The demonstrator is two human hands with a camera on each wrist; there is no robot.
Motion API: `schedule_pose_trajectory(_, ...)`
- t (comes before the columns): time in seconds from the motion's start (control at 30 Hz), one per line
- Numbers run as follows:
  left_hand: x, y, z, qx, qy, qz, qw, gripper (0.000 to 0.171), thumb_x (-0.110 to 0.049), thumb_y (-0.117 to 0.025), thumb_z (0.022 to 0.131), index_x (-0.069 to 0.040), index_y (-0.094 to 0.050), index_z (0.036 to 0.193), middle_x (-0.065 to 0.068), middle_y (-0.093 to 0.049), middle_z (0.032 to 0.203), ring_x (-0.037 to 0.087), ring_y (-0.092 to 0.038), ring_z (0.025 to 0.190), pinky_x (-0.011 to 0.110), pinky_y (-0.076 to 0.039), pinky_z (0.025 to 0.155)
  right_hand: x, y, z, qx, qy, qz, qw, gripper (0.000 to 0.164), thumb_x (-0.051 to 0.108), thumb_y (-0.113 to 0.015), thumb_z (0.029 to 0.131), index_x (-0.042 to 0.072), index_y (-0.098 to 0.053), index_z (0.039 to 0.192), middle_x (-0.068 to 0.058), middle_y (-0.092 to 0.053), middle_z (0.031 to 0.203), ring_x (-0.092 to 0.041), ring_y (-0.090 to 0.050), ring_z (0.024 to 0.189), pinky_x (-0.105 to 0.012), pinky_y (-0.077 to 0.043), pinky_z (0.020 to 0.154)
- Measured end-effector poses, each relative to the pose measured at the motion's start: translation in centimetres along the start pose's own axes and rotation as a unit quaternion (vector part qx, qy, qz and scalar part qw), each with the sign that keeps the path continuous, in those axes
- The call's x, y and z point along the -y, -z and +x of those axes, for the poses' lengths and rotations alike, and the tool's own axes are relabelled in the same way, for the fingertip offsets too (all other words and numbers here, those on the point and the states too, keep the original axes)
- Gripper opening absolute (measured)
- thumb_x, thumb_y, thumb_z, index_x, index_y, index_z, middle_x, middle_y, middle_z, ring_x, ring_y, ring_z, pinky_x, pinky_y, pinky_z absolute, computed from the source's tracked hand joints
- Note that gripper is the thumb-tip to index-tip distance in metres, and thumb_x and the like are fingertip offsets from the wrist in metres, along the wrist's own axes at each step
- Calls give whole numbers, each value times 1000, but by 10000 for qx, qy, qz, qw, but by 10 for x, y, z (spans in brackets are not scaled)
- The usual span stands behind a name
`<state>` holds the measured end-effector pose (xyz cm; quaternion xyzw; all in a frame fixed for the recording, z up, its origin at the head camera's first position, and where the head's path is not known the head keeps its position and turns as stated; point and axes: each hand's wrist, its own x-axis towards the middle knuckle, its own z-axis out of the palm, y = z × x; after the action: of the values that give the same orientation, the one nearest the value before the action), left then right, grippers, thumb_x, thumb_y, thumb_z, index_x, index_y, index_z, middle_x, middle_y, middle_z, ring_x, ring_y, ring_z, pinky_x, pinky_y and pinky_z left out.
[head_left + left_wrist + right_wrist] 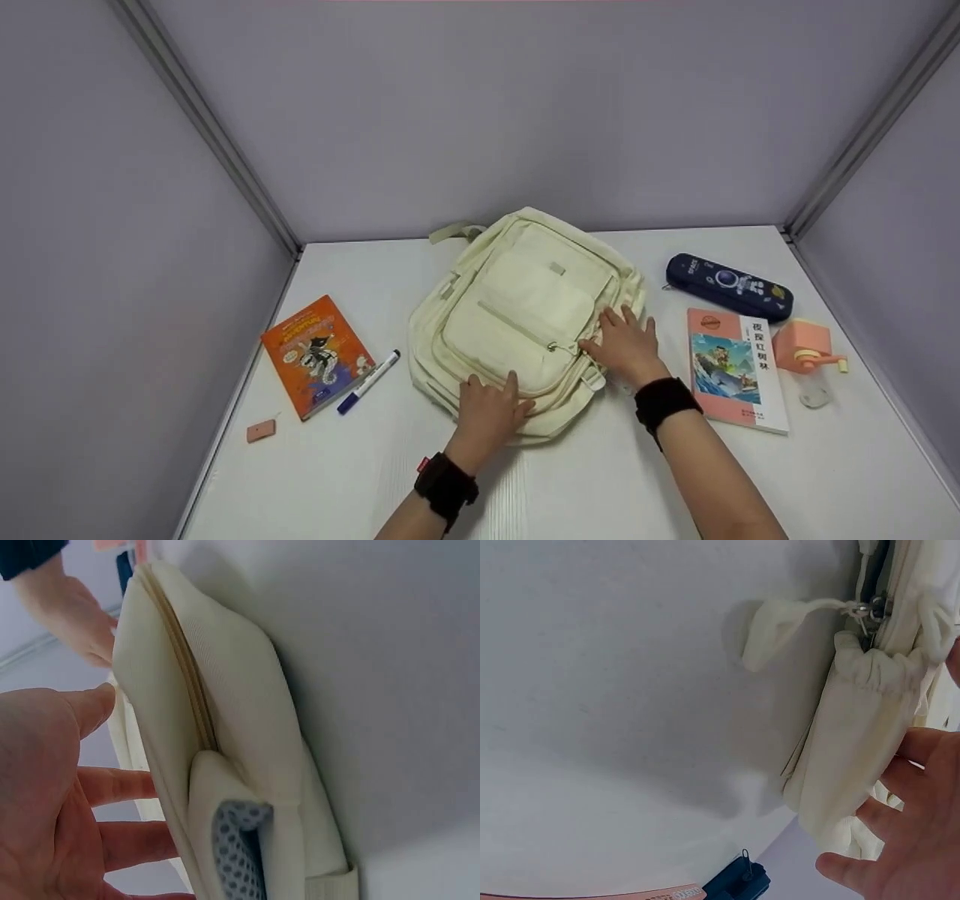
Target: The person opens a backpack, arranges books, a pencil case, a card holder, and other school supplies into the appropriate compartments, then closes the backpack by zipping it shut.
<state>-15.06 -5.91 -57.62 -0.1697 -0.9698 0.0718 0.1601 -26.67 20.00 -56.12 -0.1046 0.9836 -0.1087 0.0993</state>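
A cream backpack lies flat and a little turned in the middle of the white table. My left hand rests on its lower edge, fingers spread; the left wrist view shows that hand beside a zipped seam and a mesh-lined side pocket. On the backpack's right side, my right hand touches the fabric close to a zipper pull. In the right wrist view its fingers lie along the gathered side pocket, where a cord loop hangs from a zipper.
An orange book, a marker and a small pink item lie left. On the right are a dark blue pencil case, a pink-and-white book and a pink hand-crank device. Grey panels enclose the table.
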Motion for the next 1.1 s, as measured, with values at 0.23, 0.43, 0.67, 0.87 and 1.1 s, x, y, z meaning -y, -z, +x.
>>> schedule_pose_trajectory(0.23, -6, 8, -1, -129, -465, -644, 9968, 50, -57, -58, 93, -17, -70, 120, 7, -64, 63, 31, -61, 69, 41, -48, 63, -12, 2, 9, 11, 23, -17, 10000, 78, 54, -47, 99, 0, -28, 153, -17, -21, 160, -40, -5, 147, -72, -1, 106)
schedule_pose_trajectory(0.43, 11, 17, 5, -41, -952, -1327, 9866, 35, -42, -60, 97, -18, -71, 119, 1, -71, 81, 19, -63, 64, 33, -46, 62, -19, 4, 14, -56, -45, 37, 10000, 77, 50, -47, 101, 0, -21, 154, -16, -12, 162, -37, 0, 147, -70, -1, 107)
schedule_pose_trajectory(0.67, 51, 6, 25, -102, -439, -2112, 9764, 20, -25, -67, 94, -11, -72, 107, 9, -67, 105, 28, -64, 92, 43, -52, 77, 1, 8, 2, -232, 16, 349, 9991, 69, 38, -46, 105, -8, -23, 151, -27, -11, 158, -44, -5, 145, -66, -7, 110)
schedule_pose_trajectory(0.87, 80, -18, 41, 405, -196, -2403, 9697, 24, -29, -64, 97, -11, -68, 113, 21, -52, 134, 44, -48, 124, 58, -42, 96, 38, 4, -22, -580, 600, 478, 9954, 60, 30, -50, 104, -11, -34, 146, -32, -20, 154, -47, -19, 142, -58, -18, 112)
schedule_pose_trajectory(1.1, 94, -32, 47, 1415, 243, -2547, 9563, 52, -47, -51, 100, -19, -52, 144, 16, -34, 154, 46, -28, 139, 61, -29, 106, 78, -11, -53, -14, 1318, 264, 9909, 40, 28, -49, 105, 3, -56, 136, -24, -50, 138, -43, -45, 126, -54, -40, 100)
